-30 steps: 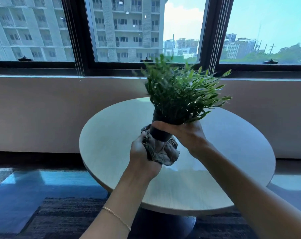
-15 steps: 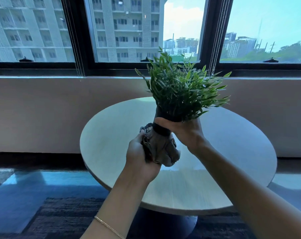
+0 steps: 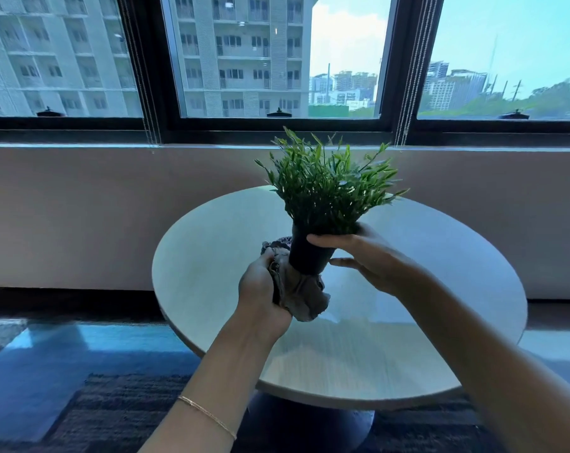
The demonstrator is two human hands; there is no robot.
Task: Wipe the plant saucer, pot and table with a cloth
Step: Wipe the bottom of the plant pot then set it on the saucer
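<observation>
Behind our hands, a wide window (image 3: 244,60) with dark frames fills the top of the view, and through it we see pale apartment blocks and a hazy skyline. Below the sill runs a plain beige wall (image 3: 80,217). Nearer to us stands a round table (image 3: 211,256) with a pale top on a dark pedestal base, and under it lies a dark rug (image 3: 113,413) on a glossy blue-tinted floor.

Above the tabletop, clear of its surface, we hold a potted plant (image 3: 326,191) with dense, narrow green leaves. Its pot (image 3: 306,253) is small, black and tapered, and it leans slightly to the right. Our right hand (image 3: 371,256) reaches in from the right: the thumb lies across the pot's rim just under the foliage, while the other fingers are spread loosely beside the pot's lower right side, so the grasp looks light rather than tight. Our left hand (image 3: 260,289) is closed around a crumpled grey-brown cloth (image 3: 300,292), which is pressed against the bottom of the pot and bunches out below and to the right of the palm. The two hands are close together, with the pot and cloth between them. A thin gold bracelet (image 3: 208,416) circles the left forearm.

We cannot pick out a saucer.
</observation>
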